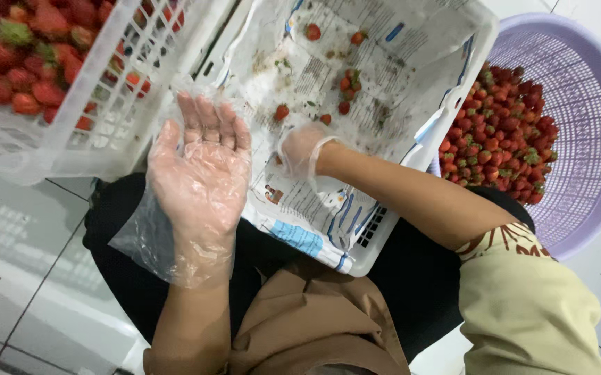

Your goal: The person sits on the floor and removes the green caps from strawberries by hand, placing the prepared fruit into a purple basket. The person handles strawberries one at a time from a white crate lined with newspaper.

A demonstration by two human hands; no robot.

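We take the paper-lined crate (373, 229) on the lap as our landmark. It is white, lined with printed paper, and nearly bare: only a handful of loose strawberries (347, 82) lie scattered on the lining, with bits of green and dirt between them.

The left hand (199, 170) is raised over the crate's left edge in a loose clear plastic glove. Its palm is up, its fingers are spread wide, and it holds nothing. The right hand (302, 149), also gloved, is inside the crate near the middle, resting on the paper with its fingers curled in. The crumpled glove hides the fingertips, so we cannot tell whether it has closed on a berry or on nothing. The nearest berries are a single strawberry (281, 112) just beyond its knuckles and a second one (325, 119) just beside it.

To the right of the crate, partly under its corner, stands a purple basket (592, 104) holding a heap of red strawberries (498, 132). To the left of the crate, a white slotted basket (106, 125) is piled with larger strawberries (29, 62).

We judge the work to be hand-sorting, at the point of clearing the last berries off the lining. Picking one up from here calls for a light pinch with the right fingertips, since the fruit is soft and the glove is slippery. The open left palm is free to receive it.
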